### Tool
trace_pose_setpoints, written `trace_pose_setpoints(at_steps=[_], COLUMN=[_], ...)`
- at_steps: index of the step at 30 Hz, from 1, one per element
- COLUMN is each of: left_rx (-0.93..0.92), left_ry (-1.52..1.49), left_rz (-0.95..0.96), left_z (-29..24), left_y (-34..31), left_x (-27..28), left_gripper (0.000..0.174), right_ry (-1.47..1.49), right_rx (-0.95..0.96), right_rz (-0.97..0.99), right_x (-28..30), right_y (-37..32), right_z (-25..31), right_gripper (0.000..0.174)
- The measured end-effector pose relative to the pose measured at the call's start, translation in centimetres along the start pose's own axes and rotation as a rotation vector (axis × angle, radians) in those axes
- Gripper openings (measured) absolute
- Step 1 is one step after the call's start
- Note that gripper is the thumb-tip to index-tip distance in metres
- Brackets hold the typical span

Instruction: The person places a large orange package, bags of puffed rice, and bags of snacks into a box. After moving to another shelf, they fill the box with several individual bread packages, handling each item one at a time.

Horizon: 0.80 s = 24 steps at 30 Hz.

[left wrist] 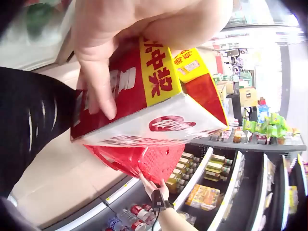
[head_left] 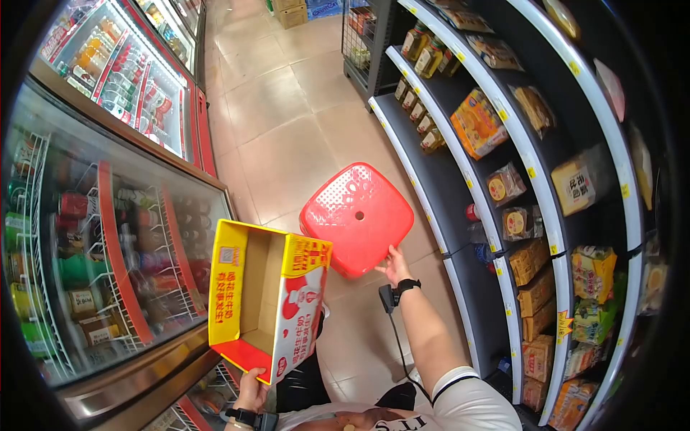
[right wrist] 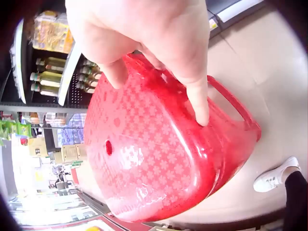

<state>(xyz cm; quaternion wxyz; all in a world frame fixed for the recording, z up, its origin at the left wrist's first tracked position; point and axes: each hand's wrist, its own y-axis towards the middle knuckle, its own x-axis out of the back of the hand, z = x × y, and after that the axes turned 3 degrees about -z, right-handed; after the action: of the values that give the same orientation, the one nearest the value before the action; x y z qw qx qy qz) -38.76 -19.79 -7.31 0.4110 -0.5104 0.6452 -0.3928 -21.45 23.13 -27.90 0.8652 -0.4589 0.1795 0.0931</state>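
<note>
While standing in a shop aisle, gripped a red perforated plastic stool (head_left: 359,215) by its near rim with the right hand (head_left: 395,267), fingers and thumb hooked over the moulded edge. Held tilted, seat turned up toward the head camera and legs pointing away, seemingly clear of the beige tiled floor (head_left: 287,129); probably taken by the rim as the one ledge fit for a single hand. Left of the stool and nearer the body, balanced an open-topped yellow-and-red printed cardboard carton (head_left: 266,302) on the left hand (head_left: 251,391), clamped at the lowest corner with the thumb across the red printed side. Looked empty inside, so judged light enough for one corner grip; overlapped the stool's rim in the head view, though could not tell whether touching. Hands well apart, each clamped on its own load. Further left of the stool, beyond the carton, a glass-fronted drinks cooler (head_left: 144,237) full of cans and bottles; right of the stool, dark tiered shelving (head_left: 402,133) with packets and bottles.
</note>
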Motion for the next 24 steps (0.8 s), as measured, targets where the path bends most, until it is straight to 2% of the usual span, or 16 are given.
trace_pose_setpoints(at_steps=[1, 3, 4, 7, 8, 9, 11, 13, 15, 19, 21, 23, 24], left_rx=[0.01, 0.071, 0.087, 0.135, 0.164, 0.166, 0.205, 0.21, 0.216, 0.148, 0.147, 0.123, 0.056], left_ry=[-0.008, 0.055, 0.061, 0.064, 0.069, 0.075, 0.026, 0.032, 0.016, 0.009, 0.014, -0.001, 0.037], left_rz=[0.003, 0.035, 0.07, 0.088, 0.111, 0.116, 0.154, 0.142, 0.11, 0.133, 0.135, 0.224, 0.201], left_z=[-0.8, -1.9, -2.6, -3.7, -4.0, -4.6, -5.9, -6.7, -6.8, -7.7, -8.5, -9.7, -10.6], left_y=[0.5, 2.3, 2.4, 3.2, 3.4, 3.5, 3.5, 3.8, 4.0, 3.2, 2.9, 3.0, 1.6], left_x=[-0.1, -0.7, -1.8, -3.6, -3.5, -3.7, -4.1, -4.1, -4.0, -5.2, -5.9, -6.7, -8.1], left_gripper=[0.043, 0.043, 0.042, 0.042, 0.042, 0.042, 0.041, 0.04, 0.038, 0.038, 0.037, 0.037, 0.038], right_ry=[-0.011, -0.379, -0.392, -0.678, -0.738, -0.733, -0.929, -0.926, -0.923, -1.174, -1.257, -1.468, -1.535], right_rx=[0.002, -0.014, -0.006, -0.099, -0.097, -0.092, -0.187, -0.235, -0.279, -0.09, -0.074, 0.046, 0.08], right_rz=[-0.006, -0.254, -0.263, -0.189, -0.174, -0.18, 0.057, 0.103, 0.16, 0.034, 0.011, -0.012, -0.048], right_x=[-1.1, -3.4, -3.9, -4.7, -4.8, -4.8, -5.4, -5.2, -3.5, 3.0, 8.4, 9.7, 10.1], right_y=[-0.6, -1.3, -1.9, -4.8, -6.0, -7.3, -10.5, -13.3, -15.3, -16.7, -15.3, -16.8, -17.2], right_z=[0.5, 2.2, 2.9, 3.3, 2.8, 2.7, 2.8, 3.5, 4.4, 6.2, 6.4, 9.0, 10.0], right_gripper=[0.076, 0.071, 0.071, 0.066, 0.056, 0.056, 0.049, 0.042, 0.036, 0.023, 0.025, 0.024, 0.019])
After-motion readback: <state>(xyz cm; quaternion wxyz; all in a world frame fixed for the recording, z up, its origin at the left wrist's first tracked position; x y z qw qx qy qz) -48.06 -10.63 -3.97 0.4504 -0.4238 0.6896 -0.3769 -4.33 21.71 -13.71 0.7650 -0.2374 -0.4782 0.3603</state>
